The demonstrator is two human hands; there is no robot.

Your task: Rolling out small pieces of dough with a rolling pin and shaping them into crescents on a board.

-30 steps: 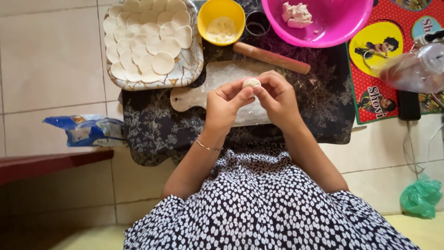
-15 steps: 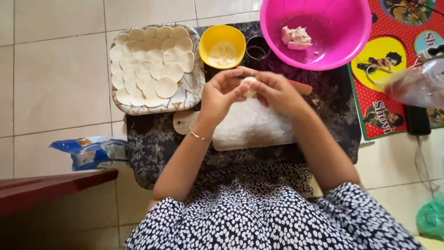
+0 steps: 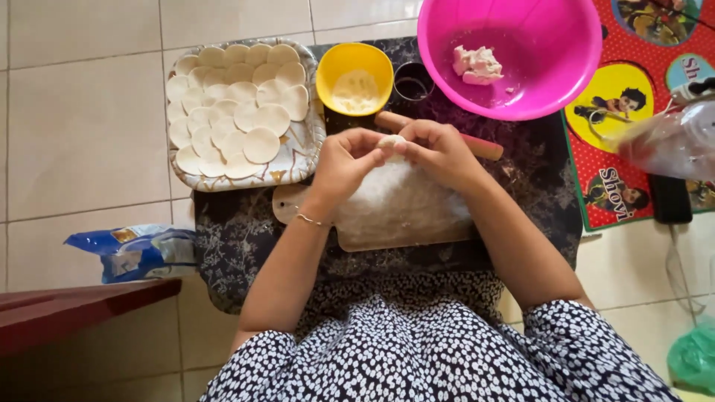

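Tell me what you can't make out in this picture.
Head view only:
- Dough piece: mostly hidden by left hand and right hand.
- Rolling pin: middle hidden by the hands.
- Pink bowl: cut by top edge.
- Clear object, right: blurred.

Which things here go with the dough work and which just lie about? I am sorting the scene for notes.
In use: dough piece held by left hand and right hand; floured board; rolling pin; tray of dough discs; yellow bowl; pink bowl.

Lying about: blue packet; green bag; red mat.
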